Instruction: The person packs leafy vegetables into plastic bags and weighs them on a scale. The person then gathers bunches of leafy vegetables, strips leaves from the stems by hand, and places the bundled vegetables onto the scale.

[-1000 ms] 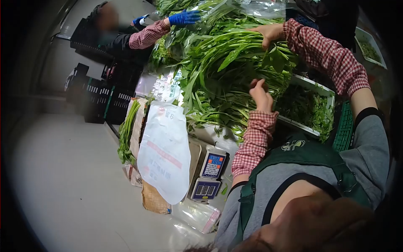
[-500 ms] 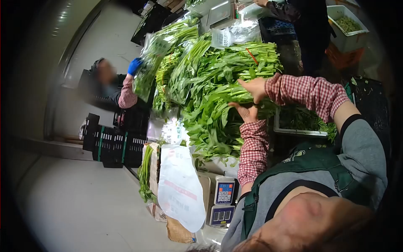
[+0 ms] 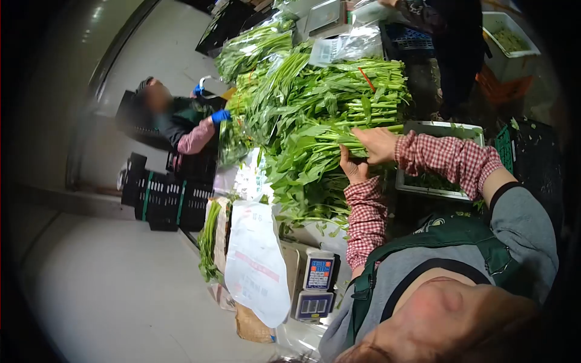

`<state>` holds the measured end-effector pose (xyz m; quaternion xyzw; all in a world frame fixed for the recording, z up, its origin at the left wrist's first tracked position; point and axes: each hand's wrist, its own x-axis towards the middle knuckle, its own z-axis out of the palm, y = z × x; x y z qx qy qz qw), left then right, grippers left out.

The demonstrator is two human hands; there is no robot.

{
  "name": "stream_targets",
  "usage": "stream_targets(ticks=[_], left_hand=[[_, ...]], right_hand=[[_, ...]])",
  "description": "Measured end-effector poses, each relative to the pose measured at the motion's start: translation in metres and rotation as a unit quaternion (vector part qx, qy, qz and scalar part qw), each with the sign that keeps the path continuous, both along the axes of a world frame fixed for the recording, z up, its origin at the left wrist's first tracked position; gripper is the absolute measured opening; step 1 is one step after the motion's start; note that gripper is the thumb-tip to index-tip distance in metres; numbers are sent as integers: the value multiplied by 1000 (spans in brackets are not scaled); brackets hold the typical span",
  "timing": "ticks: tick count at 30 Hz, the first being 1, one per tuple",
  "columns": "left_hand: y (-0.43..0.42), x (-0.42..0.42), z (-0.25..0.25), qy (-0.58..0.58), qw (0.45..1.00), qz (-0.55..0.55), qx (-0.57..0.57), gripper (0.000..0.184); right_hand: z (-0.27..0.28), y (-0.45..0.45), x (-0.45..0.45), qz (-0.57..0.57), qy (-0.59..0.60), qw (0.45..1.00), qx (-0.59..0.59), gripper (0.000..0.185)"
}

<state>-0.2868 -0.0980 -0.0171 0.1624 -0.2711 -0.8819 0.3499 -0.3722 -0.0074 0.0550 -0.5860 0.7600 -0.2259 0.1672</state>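
Observation:
A large heap of long-stemmed leafy greens [image 3: 321, 103] lies before me, stalk ends to the right. My right hand [image 3: 378, 145] is closed over the stalks of a bunch of leafy greens [image 3: 324, 134] on the near side of the heap, fingers pointing left. Just below it, my left hand [image 3: 356, 170] holds the same bunch from the near side, thumb up; its other fingers are partly hidden. A red tie [image 3: 366, 78] shows on the stalks farther back. Loose leaves hang towards the weighing scale [image 3: 319, 272].
Bagged greens [image 3: 254, 51] lie at the far left, by a co-worker's blue-gloved hand [image 3: 221, 116]. A white plastic sheet [image 3: 257, 260] and a greens bundle [image 3: 209, 242] are nearer. A white crate [image 3: 439, 190] stands right, black crates [image 3: 160, 199] left; another person [image 3: 451, 54] stands behind.
My hands have shifted slightly right along the stalks, and my right hand has lowered a little. The co-worker's raised bag of greens has come down, and both blue gloves now show.

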Motion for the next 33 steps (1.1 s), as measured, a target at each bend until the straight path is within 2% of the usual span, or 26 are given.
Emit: stream_targets(ticks=[2, 5, 6, 7, 9, 10, 12, 14, 16, 17, 18, 19, 21, 22, 23, 25, 27, 28, 29, 30, 31, 33], left_hand=[[5, 10, 3, 64, 994, -83, 5, 49], [27, 19, 24, 31, 997, -64, 23, 46], [26, 14, 21, 69, 992, -79, -73, 43], [35, 17, 31, 24, 994, -102, 33, 40], [40, 11, 34, 10, 995, -95, -19, 39], [42, 10, 38, 20, 993, -114, -3, 39], [54, 16, 55, 32, 991, -132, 8, 38], [61, 22, 70, 8, 984, -176, 5, 39], [55, 4, 39, 26, 981, -188, -29, 38], [53, 0, 29, 46, 976, -208, -54, 37], [57, 2, 35, 46, 976, -207, -57, 37], [66, 0, 41, 55, 977, -173, -110, 36], [84, 1, 52, 74, 969, -110, -210, 35], [85, 8, 49, 76, 969, -115, -205, 35], [87, 22, 39, 20, 963, -91, -253, 34], [102, 24, 29, -54, 929, -97, -354, 33], [124, 29, 69, -99, 955, -232, -157, 30], [133, 38, 82, -64, 953, -222, -194, 29], [140, 33, 74, -57, 927, -172, -330, 31], [141, 30, 59, -45, 883, -106, -454, 33], [143, 29, 51, -36, 881, -126, -454, 33], [147, 33, 39, -64, 833, -100, -540, 39]], right_hand=[[-20, 7, 7, 11, 75, 976, -206, 73], [-25, 15, 17, -34, 31, 974, -224, 75], [-22, 21, 18, -40, -2, 986, -165, 78], [-24, 23, 17, -39, 20, 984, -172, 78], [-23, 33, 17, -36, 51, 981, -185, 79], [-20, 39, 15, -32, 61, 979, -190, 80], [-9, 51, 14, -19, 130, 980, -147, 86], [24, 71, 9, -10, 132, 991, -11, 93], [59, 94, 15, -99, 109, 987, -66, 93], [55, 94, 15, -96, 110, 987, -70, 93], [45, 95, 9, -51, -13, 987, -152, 90], [33, 98, 3, -8, -135, 964, -228, 88], [21, 99, 7, 29, -252, 920, -298, 86], [17, 95, 9, 60, -249, 917, -307, 83], [11, 98, 12, 79, -247, 914, -311, 80], [20, 117, 23, -17, -225, 951, -210, 73], [6, 135, 16, -17, -122, 976, -178, 71], [9, 142, 29, -37, -174, 952, -250, 71], [17, 147, 40, -45, -221, 919, -323, 72], [22, 157, 41, -72, -208, 918, -328, 72], [26, 164, 44, -81, -208, 919, -324, 72], [30, 179, 50, -91, -212, 923, -309, 73]])
